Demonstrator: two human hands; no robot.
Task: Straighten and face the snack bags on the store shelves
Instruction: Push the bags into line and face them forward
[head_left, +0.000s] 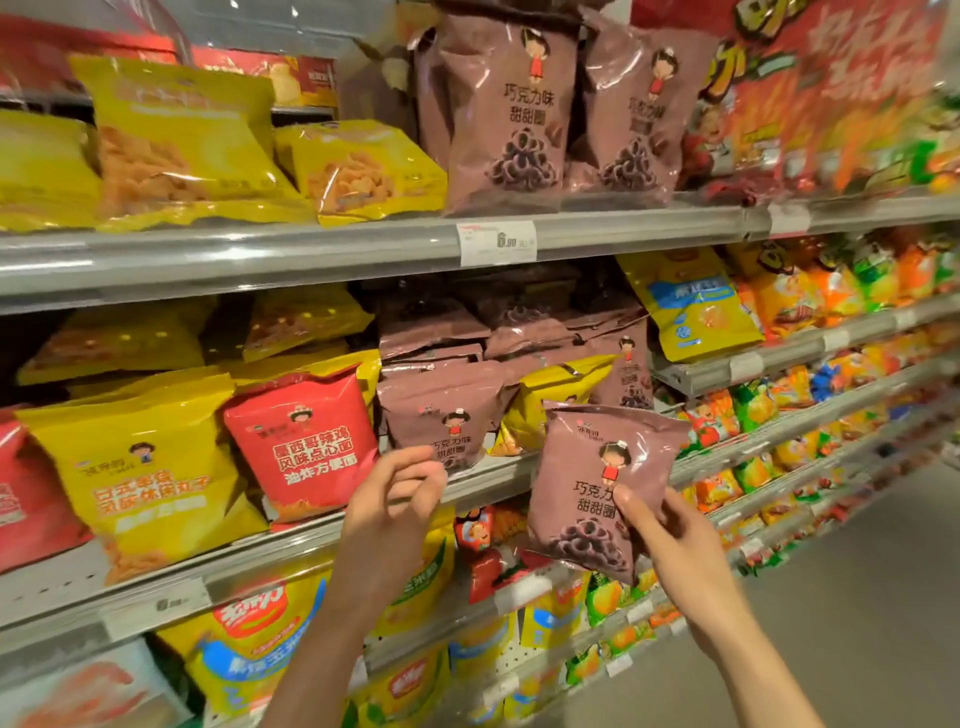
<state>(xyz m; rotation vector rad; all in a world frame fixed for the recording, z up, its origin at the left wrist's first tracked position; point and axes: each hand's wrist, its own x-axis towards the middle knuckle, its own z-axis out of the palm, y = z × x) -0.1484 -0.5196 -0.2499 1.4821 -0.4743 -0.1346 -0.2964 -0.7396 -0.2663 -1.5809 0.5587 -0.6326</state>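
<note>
your right hand (670, 525) pinches a brown glossy foil snack bag printed with a cartoon child and chocolate rings (597, 483) by its lower right corner, thumb on the front face and the fingers hidden behind. the held bag hangs out in the aisle, in front of and slightly below the grey metal lip of the middle shelf (498, 478), upright with its long axis running top to bottom and tipped a little to the right, print facing you.

your left hand (395, 493) is holding nothing; its fingers are loosely curled, with the fingertips right at the bottom edge of a second brown foil bag of the same kind standing at the shelf front (441, 415). whether they actually touch it i cannot tell.

take that standing brown bag as your landmark. the held bag lies to its right and lower, off the shelf. just right of the landmark a yellow foil bag (556, 400) leans among the brown ones, and behind and above the landmark more brown bags lie flat in an untidy stack (467, 332). to the landmark's left stands a red foil bag with white lettering (306, 447), then a large yellow foil bag (135, 467) beyond it.

the coming move, as i judge it, turns on this: the open place for the held bag is up and to the left of your right hand, beside the landmark. your right hand already carries it, so lift it up and in, upright, while your left hand steadies the landmark so it doesn't tip back.
</note>
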